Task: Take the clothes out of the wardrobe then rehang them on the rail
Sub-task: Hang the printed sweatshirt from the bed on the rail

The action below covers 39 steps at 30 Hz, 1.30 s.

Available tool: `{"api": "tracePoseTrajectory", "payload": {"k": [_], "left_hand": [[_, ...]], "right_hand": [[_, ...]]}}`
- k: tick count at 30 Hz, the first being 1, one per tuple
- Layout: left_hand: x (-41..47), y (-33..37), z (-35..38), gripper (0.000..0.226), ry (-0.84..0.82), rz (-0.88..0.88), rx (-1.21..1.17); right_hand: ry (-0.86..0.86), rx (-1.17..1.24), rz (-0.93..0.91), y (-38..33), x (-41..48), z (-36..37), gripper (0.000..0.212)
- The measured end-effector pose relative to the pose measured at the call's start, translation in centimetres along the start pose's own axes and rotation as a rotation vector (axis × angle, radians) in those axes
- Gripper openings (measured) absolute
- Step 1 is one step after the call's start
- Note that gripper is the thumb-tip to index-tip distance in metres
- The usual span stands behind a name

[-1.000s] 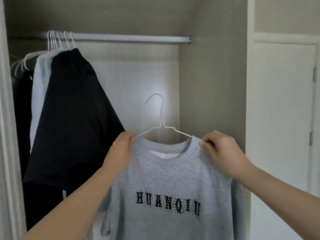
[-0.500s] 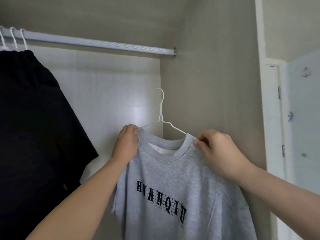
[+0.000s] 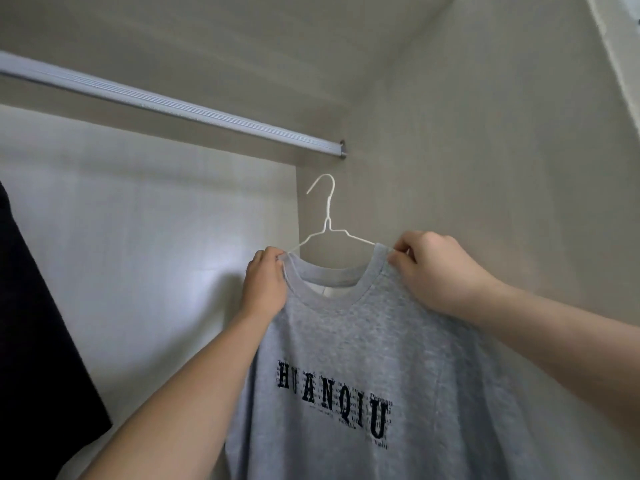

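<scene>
Since half a second ago both hands have carried the grey T-shirt [image 3: 363, 341] up, so the hook of its white wire hanger [image 3: 327, 223] now sits just under the right end of the rail [image 3: 173, 105], a lot closer than it was. It's not on the rail yet. The view has tipped up too, and the black garment [image 3: 34, 341] has slid to a strip along the left edge, with the hanger hooks above it gone from sight.

Inside the wardrobe, the black garment hangs on the left, well apart from the T-shirt. The T-shirt is held up at the right end, close to the beige side wall [image 3: 485, 168], with the pale back panel [image 3: 138, 237] behind it.

The hanger stands upright, with the hook on top and its open tip curling over to the left. Its long axis runs left to right between the hands, the right end a touch higher. The shirt hangs straight down from it, front facing the camera, and the black HUANQIU lettering slopes down to the right.

Grips: the left hand [image 3: 265, 285] has its fingers curled round the shirt's left shoulder right beside the collar. The right hand [image 3: 436, 271] pinches the right shoulder by the collar between thumb and fingertips, other fingers curled in.
</scene>
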<state>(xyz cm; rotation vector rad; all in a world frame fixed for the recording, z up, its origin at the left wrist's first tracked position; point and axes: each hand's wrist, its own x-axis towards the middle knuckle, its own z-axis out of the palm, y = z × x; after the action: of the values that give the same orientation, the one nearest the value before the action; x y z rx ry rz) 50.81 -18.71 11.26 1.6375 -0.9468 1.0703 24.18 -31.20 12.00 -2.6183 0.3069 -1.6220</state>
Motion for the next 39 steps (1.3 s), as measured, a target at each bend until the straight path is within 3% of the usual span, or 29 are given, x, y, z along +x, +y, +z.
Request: {"api": "tracePoseTrajectory", "payload": {"k": [8, 14, 24, 35, 39], "left_hand": [[8.3, -2.2, 1.4, 0.025, 0.103, -0.001, -0.036], [11.1, -1.3, 2.9, 0.029, 0.135, 0.116, -0.149], [12.0, 1.5, 4.4, 0.024, 0.120, 0.079, -0.325], [13.0, 1.2, 7.3, 0.046, -0.214, -0.082, -0.277], [11.5, 0.8, 8.4, 0.056, -0.220, -0.063, -0.320]], "right_hand": [[0.114, -0.084, 0.012, -3.6, 8.0, 0.8, 0.022], [0.200, -0.127, -0.003, -2.4, 7.6, 1.1, 0.018], [0.293, -0.212, 0.016, -2.2, 8.1, -3.2, 0.017], [0.105, -0.240, 0.165, -2.6, 11.4, -1.7, 0.020], [0.099, -0.293, 0.154, -2.3, 11.0, -1.0, 0.018]]}}
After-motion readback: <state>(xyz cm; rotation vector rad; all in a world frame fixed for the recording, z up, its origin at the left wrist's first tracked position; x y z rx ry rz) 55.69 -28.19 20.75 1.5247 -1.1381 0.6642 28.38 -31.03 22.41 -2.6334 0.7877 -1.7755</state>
